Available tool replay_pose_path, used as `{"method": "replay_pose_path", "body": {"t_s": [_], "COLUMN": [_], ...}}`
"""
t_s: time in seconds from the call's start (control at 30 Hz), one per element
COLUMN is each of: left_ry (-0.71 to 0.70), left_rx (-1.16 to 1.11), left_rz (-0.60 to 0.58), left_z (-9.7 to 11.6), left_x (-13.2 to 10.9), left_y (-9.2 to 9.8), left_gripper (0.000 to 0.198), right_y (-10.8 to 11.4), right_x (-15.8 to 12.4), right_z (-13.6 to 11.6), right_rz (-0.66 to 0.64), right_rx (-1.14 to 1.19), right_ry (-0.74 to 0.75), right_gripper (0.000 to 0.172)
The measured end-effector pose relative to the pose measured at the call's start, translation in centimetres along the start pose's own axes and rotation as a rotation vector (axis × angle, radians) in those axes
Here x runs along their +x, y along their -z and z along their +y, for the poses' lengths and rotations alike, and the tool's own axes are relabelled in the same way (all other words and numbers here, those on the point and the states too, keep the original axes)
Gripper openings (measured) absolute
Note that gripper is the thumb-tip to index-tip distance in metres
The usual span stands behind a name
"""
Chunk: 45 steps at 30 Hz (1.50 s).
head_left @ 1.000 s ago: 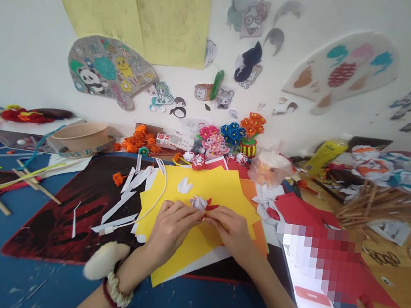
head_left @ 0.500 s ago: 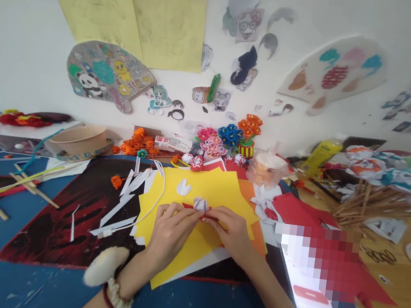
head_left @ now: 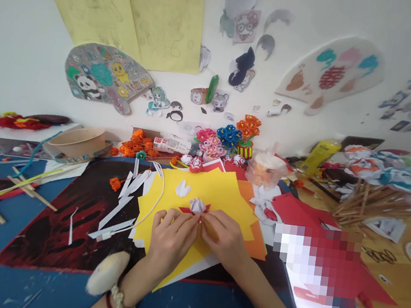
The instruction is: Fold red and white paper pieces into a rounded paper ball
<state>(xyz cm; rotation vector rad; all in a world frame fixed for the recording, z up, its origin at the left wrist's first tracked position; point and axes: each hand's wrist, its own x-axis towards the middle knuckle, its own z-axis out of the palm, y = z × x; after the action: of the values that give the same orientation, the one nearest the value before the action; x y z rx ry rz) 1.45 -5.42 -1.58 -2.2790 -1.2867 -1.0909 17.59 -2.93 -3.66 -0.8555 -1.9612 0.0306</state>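
Note:
My left hand (head_left: pixel 172 235) and my right hand (head_left: pixel 222 236) meet fingertip to fingertip over a stack of yellow paper (head_left: pixel 219 188). Both are closed in a pinch on a small paper flower (head_left: pixel 197 205), white in the middle with red petals showing at its sides. A loose white paper piece (head_left: pixel 183 188) lies on the yellow sheet just beyond my left hand. My left wrist wears a bead bracelet with a fluffy white pom-pom (head_left: pixel 107 273).
White paper strips (head_left: pixel 125 199) lie left of the yellow sheets on a dark red and black mat (head_left: pixel 58 226). A phone (head_left: pixel 317 300) rests at the right on red paper (head_left: pixel 296 209). A clear plastic cup (head_left: pixel 266 169), small paper flower pots (head_left: pixel 229 139), a paper bowl (head_left: pixel 77 141) and wooden sticks (head_left: pixel 367 204) stand further back.
Both hands stay pinched on the paper flower and have shifted slightly; the fingers have closed tighter around its base. The camera has tilted a little.

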Motion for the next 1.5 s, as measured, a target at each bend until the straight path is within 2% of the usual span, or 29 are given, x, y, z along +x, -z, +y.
{"method": "replay_pose_path", "body": {"t_s": [0.13,0.23,0.37,0.43,0.57,0.83,1.1,1.2,1.27,1.33,1.4,1.5], "left_ry": [-0.073,-0.17,-0.361,-0.382,-0.259,0.051,0.08,0.134,0.166,0.185,0.191,0.185], "left_rx": [0.084,0.125,0.163,0.162,0.065,-0.167,-0.123,-0.127,-0.129,-0.139,-0.149,-0.138], "left_rz": [0.007,-0.012,-0.162,-0.216,-0.252,-0.391,-0.371,-0.311,-0.271,-0.254,-0.24,-0.213], "left_z": [-0.3,-0.9,-2.0,-2.2,-1.8,-1.0,-0.7,-0.8,-0.9,-0.9,-0.8,-0.7], "left_x": [-0.3,-0.5,-0.7,-0.6,0.0,0.9,0.9,1.1,1.2,1.3,1.3,1.2], "left_y": [0.0,0.1,0.5,0.6,0.6,0.9,0.7,0.7,0.8,0.9,0.9,1.0], "left_gripper": [0.01,0.012,0.015,0.015,0.019,0.014,0.019,0.016,0.016,0.018,0.019,0.014], "right_y": [0.1,0.5,1.2,1.3,1.1,0.2,-0.2,0.6,1.0,0.9,0.4,-0.4], "right_x": [0.0,0.1,0.0,-0.1,-0.5,-0.6,-0.3,0.1,0.2,0.1,-0.1,-0.5], "right_z": [0.2,0.8,1.4,1.6,1.9,2.3,1.2,0.9,0.7,0.3,0.0,-0.5], "right_rz": [0.012,-0.062,-0.224,-0.274,-0.295,-0.216,-0.179,-0.154,-0.154,-0.195,-0.201,-0.168], "right_rx": [-0.056,-0.071,-0.095,-0.088,-0.033,0.181,0.225,0.234,0.177,0.093,-0.003,-0.082], "right_ry": [0.123,0.212,0.313,0.323,0.256,0.057,-0.157,-0.264,-0.268,-0.202,-0.108,-0.059], "right_gripper": [0.019,0.02,0.024,0.026,0.03,0.033,0.023,0.006,0.014,0.019,0.018,0.029]}}
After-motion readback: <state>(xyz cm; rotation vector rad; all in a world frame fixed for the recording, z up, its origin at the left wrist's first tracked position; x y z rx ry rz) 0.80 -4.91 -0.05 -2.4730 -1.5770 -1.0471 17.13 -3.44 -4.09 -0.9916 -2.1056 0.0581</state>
